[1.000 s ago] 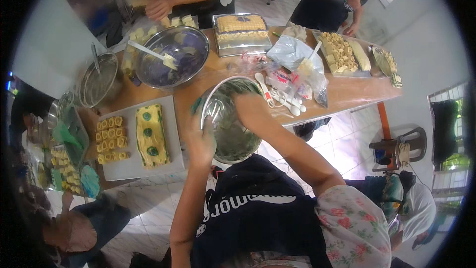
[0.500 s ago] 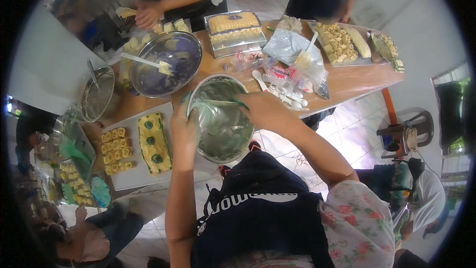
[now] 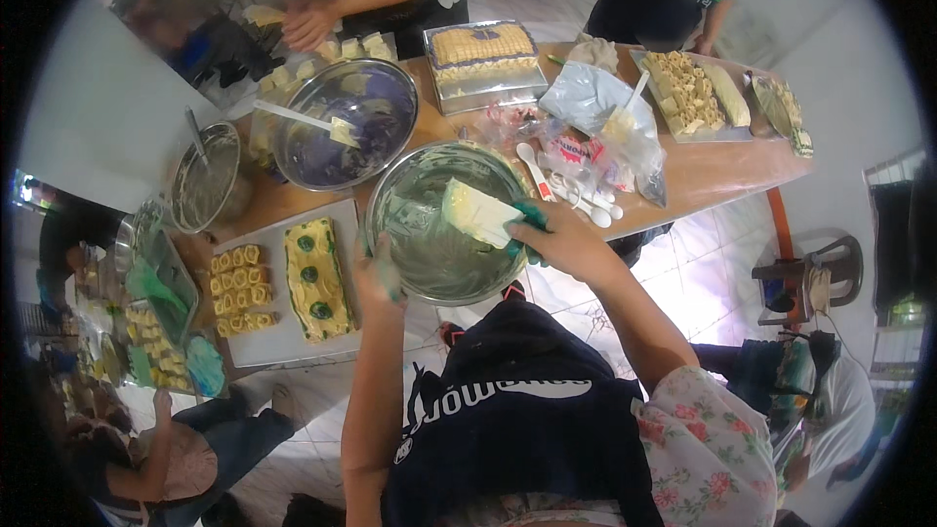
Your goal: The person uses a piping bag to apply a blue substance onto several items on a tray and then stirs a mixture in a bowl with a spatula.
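A metal mixing bowl [image 3: 400, 268], its inside smeared with pale greenish cream, sits at the table's near edge in front of me. My left hand [image 3: 379, 278] grips the left side of its rim. Over the bowl's right part, my right hand [image 3: 547, 234], its fingers stained green, is closed round a white spatula [image 3: 496, 224]. Pale yellow cream coats the spatula's far end, which points left into the bowl. The spatula's grip end is hidden in my fingers.
Left of the bowl, a board [image 3: 259, 346] bears a decorated cake roll [image 3: 310, 278] and several small rolls. Behind stand a purple-smeared bowl [image 3: 386, 137] and a boxy yellow cake [image 3: 483, 44]. White plastic spoons [image 3: 581, 197] lie close right. A person's hands [image 3: 312, 24] are across the table.
My right hand has come up and right out of the bowl, and the cream-coated spatula now shows in it. My left hand has slid lower along the rim.
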`<state>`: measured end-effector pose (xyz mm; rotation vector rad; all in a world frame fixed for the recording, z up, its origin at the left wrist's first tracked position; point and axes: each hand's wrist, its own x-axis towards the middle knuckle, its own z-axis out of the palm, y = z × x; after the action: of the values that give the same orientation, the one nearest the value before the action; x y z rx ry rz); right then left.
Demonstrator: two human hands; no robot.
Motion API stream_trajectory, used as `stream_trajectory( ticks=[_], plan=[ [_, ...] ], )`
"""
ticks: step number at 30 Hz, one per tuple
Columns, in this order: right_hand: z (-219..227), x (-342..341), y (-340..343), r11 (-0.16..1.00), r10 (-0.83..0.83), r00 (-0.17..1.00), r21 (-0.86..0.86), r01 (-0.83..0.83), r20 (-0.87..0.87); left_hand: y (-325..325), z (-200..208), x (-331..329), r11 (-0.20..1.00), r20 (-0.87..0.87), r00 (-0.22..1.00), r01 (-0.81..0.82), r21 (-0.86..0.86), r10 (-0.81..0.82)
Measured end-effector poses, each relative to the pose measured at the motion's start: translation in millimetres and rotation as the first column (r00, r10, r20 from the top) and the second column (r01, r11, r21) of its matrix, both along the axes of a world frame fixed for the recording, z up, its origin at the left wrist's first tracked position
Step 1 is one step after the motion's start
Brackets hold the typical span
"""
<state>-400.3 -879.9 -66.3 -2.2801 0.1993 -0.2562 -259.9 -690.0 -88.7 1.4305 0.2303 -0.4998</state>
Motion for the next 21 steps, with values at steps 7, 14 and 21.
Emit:
stream_trajectory(
  ticks=[7,14,21],
  plan=[
    [-16.3,-0.8,13.1,0.753,-0.210,0.977,0.629,0.192,-0.045,2.4,-12.1,-6.3,0.974,0.579,0.815,-0.112,0.195,-0.023],
    [-14.9,34.3,51.7,0.176,-0.448,0.894,0.978,0.116,-0.026,4.6,48.5,-39.9,0.834,0.695,0.482,0.161,0.528,-0.533],
    [16.8,44.4,79.2,-0.206,-0.313,0.933,0.972,0.116,-0.178,14.8,34.2,-41.6,0.770,0.432,0.652,0.413,0.487,-0.623]
  ],
)
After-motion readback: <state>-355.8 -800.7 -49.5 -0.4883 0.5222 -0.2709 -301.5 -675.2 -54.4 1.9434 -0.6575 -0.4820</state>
